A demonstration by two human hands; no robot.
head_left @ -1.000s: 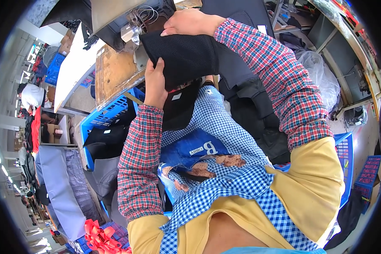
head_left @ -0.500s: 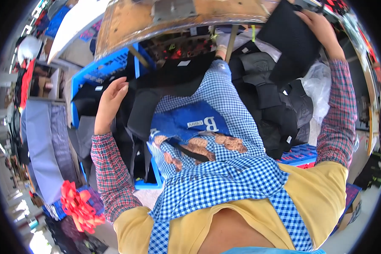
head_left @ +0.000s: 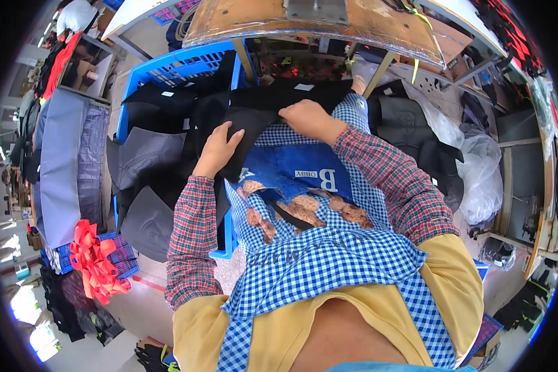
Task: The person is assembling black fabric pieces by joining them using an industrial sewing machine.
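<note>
A black fabric piece (head_left: 273,122) with a folded, panel-like shape lies across my lap over the blue checked apron (head_left: 353,214). My right hand (head_left: 310,119) is closed on its upper edge, with the fingertips pinching the cloth. Against the left end of the same piece rests my left hand (head_left: 218,150), its thumb and finger apart. A small white label (head_left: 304,87) shows on black cloth lying just beyond, over my knees. What my left fingertips touch underneath is partly hidden.
A blue plastic crate (head_left: 167,68) heaped with black and grey fabric pieces (head_left: 149,152) stands at my left. More dark pieces (head_left: 409,127) are piled at right beside clear plastic bags (head_left: 480,177). A wooden board (head_left: 254,28) overhangs in front. Red ribbons (head_left: 96,263) hang at lower left.
My right hand has come from the upper right, where it held up a black piece, down to the fabric on my lap. My left hand has moved right onto the cloth. The view has shifted.
</note>
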